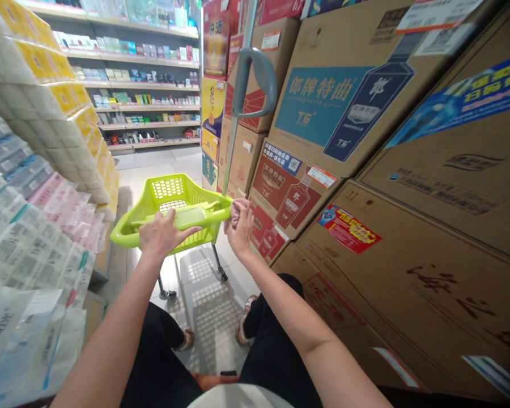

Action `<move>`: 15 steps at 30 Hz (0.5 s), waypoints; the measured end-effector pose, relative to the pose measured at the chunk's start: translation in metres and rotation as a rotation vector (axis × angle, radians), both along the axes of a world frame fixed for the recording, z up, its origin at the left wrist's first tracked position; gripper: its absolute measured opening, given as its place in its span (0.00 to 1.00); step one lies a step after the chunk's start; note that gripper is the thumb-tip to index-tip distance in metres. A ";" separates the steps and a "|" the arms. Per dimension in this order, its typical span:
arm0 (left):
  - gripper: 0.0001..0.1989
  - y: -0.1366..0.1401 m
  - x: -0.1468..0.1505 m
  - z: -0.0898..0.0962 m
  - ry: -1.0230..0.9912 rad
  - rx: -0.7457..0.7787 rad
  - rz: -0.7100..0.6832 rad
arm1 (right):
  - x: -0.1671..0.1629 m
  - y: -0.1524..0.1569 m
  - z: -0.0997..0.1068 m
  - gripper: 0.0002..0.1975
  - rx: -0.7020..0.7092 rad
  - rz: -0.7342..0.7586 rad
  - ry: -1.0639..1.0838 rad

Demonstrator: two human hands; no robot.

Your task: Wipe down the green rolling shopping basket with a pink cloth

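Observation:
A lime-green shopping cart [174, 190] with a perforated plastic basket stands in front of me on dark casters. My left hand [159, 232] grips the left part of its handle [130, 235], with the thumb stretched out along the bar. At the handle's right end, my right hand [241, 229] is closed on a crumpled pinkish-grey cloth [239, 211], which presses against the green plastic. Part of the cloth is hidden by the fingers. Just beyond the cloth rises a thin upright pole [230, 153] with a grey loop grip [272, 85].
Large cardboard cartons [323, 85] are stacked close along the right. On the left are packs of tissue [38, 153] and plastic-wrapped packets [29, 238]. Shelves of small goods [148, 73] stand at the back, beyond the tiled floor [174, 158].

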State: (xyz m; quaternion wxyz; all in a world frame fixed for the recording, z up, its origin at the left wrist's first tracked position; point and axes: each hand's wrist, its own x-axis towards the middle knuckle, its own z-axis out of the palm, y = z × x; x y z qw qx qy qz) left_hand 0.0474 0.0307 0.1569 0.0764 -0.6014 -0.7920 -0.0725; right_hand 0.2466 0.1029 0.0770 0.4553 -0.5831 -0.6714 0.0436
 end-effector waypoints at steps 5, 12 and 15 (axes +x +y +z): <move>0.50 0.003 0.006 0.000 -0.022 0.007 -0.005 | -0.018 0.006 -0.015 0.29 -0.005 -0.058 0.345; 0.47 0.001 0.003 -0.001 0.002 -0.005 -0.002 | -0.056 -0.027 -0.040 0.29 0.018 0.118 0.851; 0.47 -0.001 0.001 -0.002 0.011 -0.004 -0.005 | -0.052 -0.017 -0.037 0.31 -0.040 0.176 1.056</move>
